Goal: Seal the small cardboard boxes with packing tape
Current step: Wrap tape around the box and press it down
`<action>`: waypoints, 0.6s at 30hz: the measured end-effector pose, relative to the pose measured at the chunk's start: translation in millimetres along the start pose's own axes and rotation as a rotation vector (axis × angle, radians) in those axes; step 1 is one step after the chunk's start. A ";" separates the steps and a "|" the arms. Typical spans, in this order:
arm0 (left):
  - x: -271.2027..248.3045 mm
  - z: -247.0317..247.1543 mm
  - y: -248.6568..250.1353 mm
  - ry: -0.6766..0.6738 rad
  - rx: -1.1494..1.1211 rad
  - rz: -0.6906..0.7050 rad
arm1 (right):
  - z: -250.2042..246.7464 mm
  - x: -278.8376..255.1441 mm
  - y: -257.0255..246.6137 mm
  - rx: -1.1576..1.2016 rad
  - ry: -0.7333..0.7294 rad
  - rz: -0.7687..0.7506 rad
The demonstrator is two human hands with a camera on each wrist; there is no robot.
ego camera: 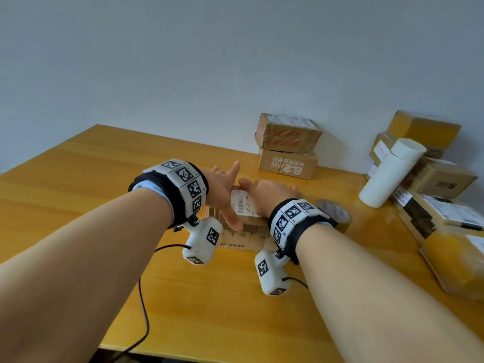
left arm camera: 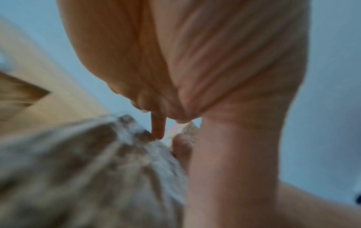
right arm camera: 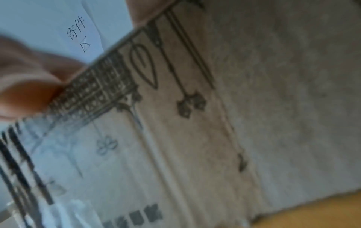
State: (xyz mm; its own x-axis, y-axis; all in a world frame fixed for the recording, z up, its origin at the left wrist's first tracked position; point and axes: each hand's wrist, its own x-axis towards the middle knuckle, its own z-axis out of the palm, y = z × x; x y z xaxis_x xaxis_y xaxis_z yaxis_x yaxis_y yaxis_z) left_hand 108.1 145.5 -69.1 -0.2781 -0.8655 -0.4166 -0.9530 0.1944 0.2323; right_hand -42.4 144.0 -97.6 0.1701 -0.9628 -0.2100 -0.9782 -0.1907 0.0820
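Observation:
A small printed cardboard box [ego camera: 245, 233] with a white barcode label [ego camera: 242, 204] stands on the wooden table [ego camera: 91, 205] between my hands. My left hand [ego camera: 225, 191] is at its left end with fingers straight and spread, the thumb lying down over the front face. The left wrist view shows one straight finger [left arm camera: 157, 129] touching the blurred box [left arm camera: 87, 169]. My right hand [ego camera: 272, 192] lies palm down on the box's top. In the right wrist view the box's patterned side [right arm camera: 195, 123] fills the frame, with the thumb [right arm camera: 25, 92] at its upper edge. A tape roll [ego camera: 336, 212] lies flat beyond my right wrist.
Two stacked boxes [ego camera: 288, 148] stand at the back by the wall. A pile of parcels [ego camera: 440, 184] and a white tube [ego camera: 390, 174] crowd the right side. A black cable [ego camera: 144, 310] runs over the table's front edge.

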 end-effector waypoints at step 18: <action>-0.2 26.7 42.2 0.094 0.036 0.071 | 17.6 8.5 55.1 0.041 0.123 0.027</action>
State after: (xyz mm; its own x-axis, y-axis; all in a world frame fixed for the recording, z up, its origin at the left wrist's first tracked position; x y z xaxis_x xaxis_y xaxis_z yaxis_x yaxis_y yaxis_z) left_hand 64.7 166.3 -82.7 -0.3338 -0.8881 -0.3161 -0.9356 0.2713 0.2259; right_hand -97.0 128.7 -112.1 0.1543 -0.9842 -0.0870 -0.9863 -0.1587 0.0458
